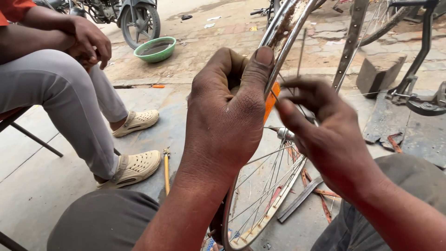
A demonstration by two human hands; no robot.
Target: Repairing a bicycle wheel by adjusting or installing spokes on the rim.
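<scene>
Knees in dark trousers frame the bottom edge; between them stands a bicycle wheel, its rim running from 6 o'clock up to 12 o'clock, leaning slightly right. At centre the left hand is clenched tight on the rim, thumb pressed along the metal beside an orange reflector. At 3 o'clock the right hand pinches a thin spoke, which points nearly straight up. The spoke looks likely to bend or slip, since the fingers hold it only lightly. A seated person's sandals rest at 9 o'clock.

Sunlit concrete pavement, green basin, parked motorbike.
</scene>
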